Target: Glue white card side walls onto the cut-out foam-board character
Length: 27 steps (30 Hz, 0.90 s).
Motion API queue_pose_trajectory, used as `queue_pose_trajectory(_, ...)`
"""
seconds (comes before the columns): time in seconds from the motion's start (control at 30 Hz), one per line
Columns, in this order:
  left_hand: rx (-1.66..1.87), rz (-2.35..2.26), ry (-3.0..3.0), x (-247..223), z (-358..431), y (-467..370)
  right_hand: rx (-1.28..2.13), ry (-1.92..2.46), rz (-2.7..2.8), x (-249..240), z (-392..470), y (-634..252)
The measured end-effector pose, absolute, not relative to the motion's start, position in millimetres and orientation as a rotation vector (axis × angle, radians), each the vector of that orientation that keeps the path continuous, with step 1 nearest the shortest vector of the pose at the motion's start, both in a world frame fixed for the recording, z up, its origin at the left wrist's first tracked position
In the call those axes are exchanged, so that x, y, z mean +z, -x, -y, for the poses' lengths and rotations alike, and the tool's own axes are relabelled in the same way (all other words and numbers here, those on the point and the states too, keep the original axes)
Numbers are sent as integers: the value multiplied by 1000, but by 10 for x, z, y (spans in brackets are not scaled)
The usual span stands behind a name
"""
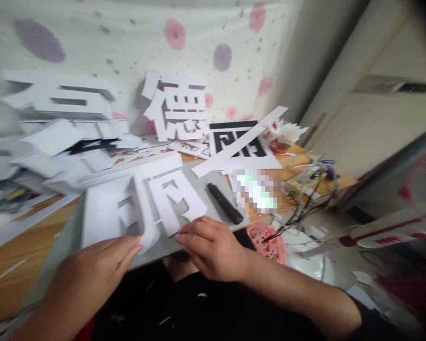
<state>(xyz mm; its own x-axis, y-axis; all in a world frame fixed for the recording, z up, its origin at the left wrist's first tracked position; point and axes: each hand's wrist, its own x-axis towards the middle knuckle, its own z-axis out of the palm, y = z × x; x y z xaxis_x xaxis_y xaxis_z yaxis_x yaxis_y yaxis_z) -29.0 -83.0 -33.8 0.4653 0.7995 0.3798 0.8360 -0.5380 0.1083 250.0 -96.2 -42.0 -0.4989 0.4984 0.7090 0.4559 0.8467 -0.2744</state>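
Your surface point(28, 246) is wood; grey board point(66, 239) lies on it by your left hand point(95, 270) and right hand point(215, 246). Black tool point(223, 203) on the board, beyond right hand. Thin white strip point(12, 269) on wood, left of left hand.

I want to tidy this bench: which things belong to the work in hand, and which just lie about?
In the work:
left hand, pinching a curved white strip
right hand, beside the white cut-out
gray board beneath
black tool, probably

Seemingly lying about:
cables
upright white character at back
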Motion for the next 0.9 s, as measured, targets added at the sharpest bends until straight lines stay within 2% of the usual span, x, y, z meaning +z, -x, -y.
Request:
queue_pose_trajectory(0.2, -404, 1404, 2636, -133, 870, 129, 100, 600, 2320, -477, 763, -2054)
queue_pose_trajectory(0.47, -368, 1421, 2887, 30, 782, 241, 78, 593, 2258, -578, 746, -1969)
queue_pose_trajectory(0.9, -407, 1270, 2844, -5, 803, 207, -81, 642, 2190, -642, 659, -1736)
